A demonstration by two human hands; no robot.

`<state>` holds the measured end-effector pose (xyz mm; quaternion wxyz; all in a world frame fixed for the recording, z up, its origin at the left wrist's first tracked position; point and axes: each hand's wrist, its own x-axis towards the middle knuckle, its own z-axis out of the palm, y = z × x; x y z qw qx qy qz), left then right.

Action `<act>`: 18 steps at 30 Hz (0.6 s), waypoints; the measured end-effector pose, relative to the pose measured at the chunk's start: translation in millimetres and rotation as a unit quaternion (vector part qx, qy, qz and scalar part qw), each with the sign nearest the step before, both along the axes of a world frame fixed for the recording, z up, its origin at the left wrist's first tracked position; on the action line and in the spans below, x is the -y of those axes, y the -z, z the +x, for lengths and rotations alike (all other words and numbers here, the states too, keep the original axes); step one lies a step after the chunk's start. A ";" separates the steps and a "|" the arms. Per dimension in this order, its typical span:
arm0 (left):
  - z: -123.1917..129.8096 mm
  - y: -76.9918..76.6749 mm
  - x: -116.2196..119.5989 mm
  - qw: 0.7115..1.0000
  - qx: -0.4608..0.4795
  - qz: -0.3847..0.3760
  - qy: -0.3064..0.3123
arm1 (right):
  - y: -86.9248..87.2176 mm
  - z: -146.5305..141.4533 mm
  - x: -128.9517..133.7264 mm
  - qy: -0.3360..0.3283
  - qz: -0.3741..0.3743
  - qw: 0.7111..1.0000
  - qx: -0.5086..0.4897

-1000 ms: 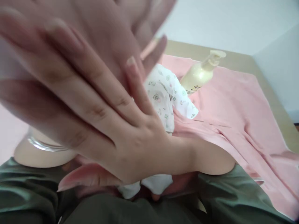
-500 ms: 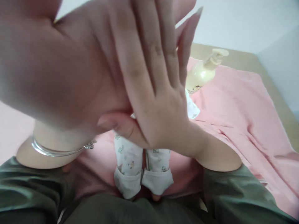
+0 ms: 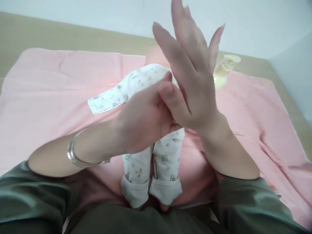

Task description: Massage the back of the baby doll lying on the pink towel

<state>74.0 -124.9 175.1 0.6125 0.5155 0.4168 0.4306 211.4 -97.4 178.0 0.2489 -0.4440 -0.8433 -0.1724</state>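
Observation:
My left hand (image 3: 143,122), with a silver bangle (image 3: 71,152) at its wrist, is curled against the palm of my right hand (image 3: 197,87). Most of its fingers are hidden there. My right hand stands upright with its fingers spread, and its thumb lies over the left hand. Both are raised above a baby-sized figure in a white printed outfit (image 3: 140,79) with matching printed trousers (image 3: 165,159); I cannot tell whether it is a doll. It lies on its back, feet towards me, its head (image 3: 157,56) partly hidden behind my right hand.
A pink cloth (image 3: 48,84) covers much of the wooden table (image 3: 80,35). A cream pump bottle (image 3: 223,70) stands behind my right hand, partly covered by it. White walls (image 3: 117,13) rise at the back and right.
My left hand has dropped away from the camera and turned, and now curls against my right palm. The right hand's fingers have spread. The figure's torso and left side of the cloth have come into sight.

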 end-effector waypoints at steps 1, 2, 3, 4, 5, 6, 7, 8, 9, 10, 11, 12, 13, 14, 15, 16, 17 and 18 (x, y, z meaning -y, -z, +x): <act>-2.3 -4.6 -3.6 0.998 0.036 -0.035 0.033 | 3.4 2.4 -5.0 -0.001 -0.024 1.000 -0.017; -5.3 -6.7 -8.9 0.994 0.076 -0.057 0.060 | 7.2 3.4 -9.8 -0.005 -0.054 0.998 -0.030; -8.8 -5.5 -15.5 0.989 0.111 -0.061 0.075 | 11.4 3.0 -14.1 -0.003 -0.092 0.995 -0.039; -12.4 -0.9 -23.4 0.989 0.129 -0.036 0.067 | 16.1 1.3 -17.8 0.002 -0.131 0.990 -0.043; -15.8 7.1 -32.2 0.990 0.131 0.003 0.054 | 21.5 -1.6 -20.7 0.008 -0.169 0.985 -0.042; -18.6 17.7 -41.3 0.992 0.113 0.043 0.031 | 27.6 -5.3 -22.7 0.010 -0.202 0.979 -0.036; -20.6 29.9 -50.4 0.992 0.058 0.104 -0.029 | 34.2 -9.5 -23.9 0.009 -0.227 0.973 -0.030; -21.9 42.7 -58.8 0.984 -0.011 0.147 -0.101 | 41.1 -13.9 -24.3 0.006 -0.247 0.969 -0.023; -22.4 55.0 -66.3 0.979 -0.043 0.165 -0.110 | 47.9 -17.9 -24.1 0.000 -0.259 0.966 -0.020; -22.5 66.0 -72.6 0.974 -0.060 0.187 -0.115 | 54.1 -21.3 -23.7 -0.006 -0.266 0.964 -0.020; -22.3 75.2 -77.5 0.967 -0.076 0.210 -0.122 | 59.2 -23.6 -23.3 -0.011 -0.272 0.962 -0.021; -22.0 82.4 -81.1 0.963 -0.083 0.224 -0.121 | 63.1 -24.8 -23.5 -0.012 -0.277 0.961 -0.020; -22.0 87.9 -83.6 0.959 -0.091 0.236 -0.124 | 65.6 -24.6 -24.8 -0.013 -0.284 0.959 -0.017; -22.3 91.8 -85.6 0.956 -0.101 0.244 -0.127 | 67.1 -23.2 -27.4 -0.015 -0.292 0.956 -0.014; -23.0 94.7 -87.3 0.953 -0.113 0.249 -0.127 | 67.9 -20.5 -31.7 -0.021 -0.299 0.954 -0.014; -24.0 97.0 -89.2 0.949 -0.127 0.258 -0.128 | 68.4 -16.8 -37.8 -0.028 -0.306 0.951 -0.020; -25.3 99.0 -91.3 0.945 -0.141 0.267 -0.130 | 69.0 -12.3 -45.2 -0.030 -0.310 0.950 -0.030; -26.7 100.9 -93.8 0.941 -0.153 0.271 -0.135 | 69.9 -7.4 -53.5 -0.025 -0.312 0.949 -0.043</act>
